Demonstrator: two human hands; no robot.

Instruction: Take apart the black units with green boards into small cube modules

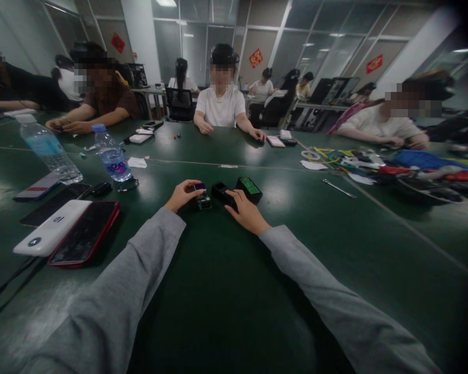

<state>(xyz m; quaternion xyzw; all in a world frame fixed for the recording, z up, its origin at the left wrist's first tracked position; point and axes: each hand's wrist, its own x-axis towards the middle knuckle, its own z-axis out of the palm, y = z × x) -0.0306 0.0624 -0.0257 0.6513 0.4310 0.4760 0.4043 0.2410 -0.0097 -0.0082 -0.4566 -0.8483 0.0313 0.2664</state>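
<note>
My left hand [183, 195] pinches a small electronic module [204, 202] with a dark square face at its top, between thumb and fingers just above the table. To its right, my right hand [245, 209] is closed on a small black plastic case [219, 189], the fingers over its near end and the thumb at its side. Right behind that hand lies a black box [250, 188] with a green circuit-board-like face turned up. The finer details of these small parts are too blurred to make out.
On the left are a white power bank [50, 228], a red-cased phone [85, 232] and two water bottles [111, 153]. A wrench [338, 188] lies at right, before a heap of cables and tools [425, 171]. Co-workers sit around the green table [234, 291].
</note>
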